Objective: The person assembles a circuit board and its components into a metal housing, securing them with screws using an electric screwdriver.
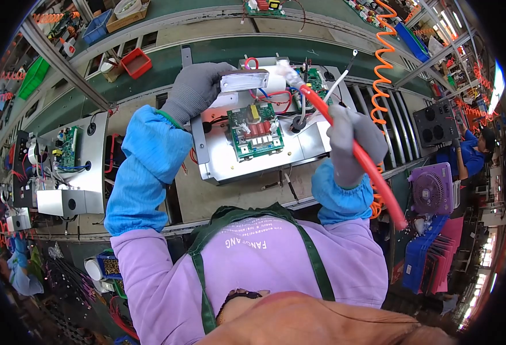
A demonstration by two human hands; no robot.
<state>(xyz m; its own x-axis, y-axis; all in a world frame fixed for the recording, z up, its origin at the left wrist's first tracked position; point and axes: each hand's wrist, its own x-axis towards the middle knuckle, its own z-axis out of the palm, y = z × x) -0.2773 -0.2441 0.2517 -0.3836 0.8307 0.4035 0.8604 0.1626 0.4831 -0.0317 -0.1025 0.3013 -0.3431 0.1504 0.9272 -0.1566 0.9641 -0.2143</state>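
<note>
My left hand (195, 89), in a grey glove, grips a small rectangular block (245, 81) with a pale, shiny face. It is held above the back of a silver metal chassis (230, 167). My right hand (353, 141), gloved too, is closed around the red handle of a brush (376, 172). White paste-like stuff coats the brush's tip, which is a little to the right of the block and apart from it. On the chassis sits a green circuit board (256, 131) with a yellow transformer and red parts. Red, blue and white wires run behind it.
To the left stands another open metal chassis (86, 155) with its board. Coiled orange air hoses (381, 69) hang at the right, beside conveyor rollers (388, 123). A red bin (136, 62) is at the back left. A purple fan (429, 190) and a co-worker (471, 152) are far right.
</note>
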